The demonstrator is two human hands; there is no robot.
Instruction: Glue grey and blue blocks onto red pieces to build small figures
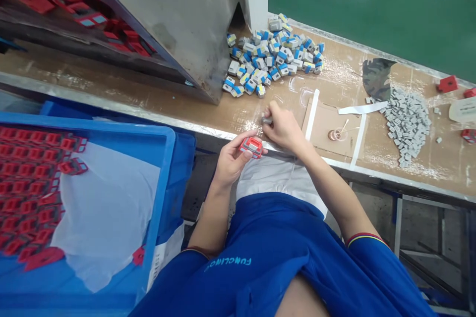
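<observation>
My left hand (228, 163) is wrapped round a red toy car body (252, 146) with grey parts, held over the front edge of the bench. Just right of it, my right hand (283, 126) is pinched on a small grey piece (267, 120), mostly hidden by the fingers. Beyond my hands lies a heap of grey-and-white blocks with blue and yellow faces (275, 57). To the right, a small cup (334, 134) with a cotton swab in it stands on a taped cardboard sheet (322, 133).
A blue crate (167, 168) at the left holds rows of red toy cars (29, 173) and a white sheet (111, 198). Above it is a metal chute (178, 15) beside more red parts. Small grey pieces (409, 124) are heaped at the right, near a camouflage cloth (377, 79).
</observation>
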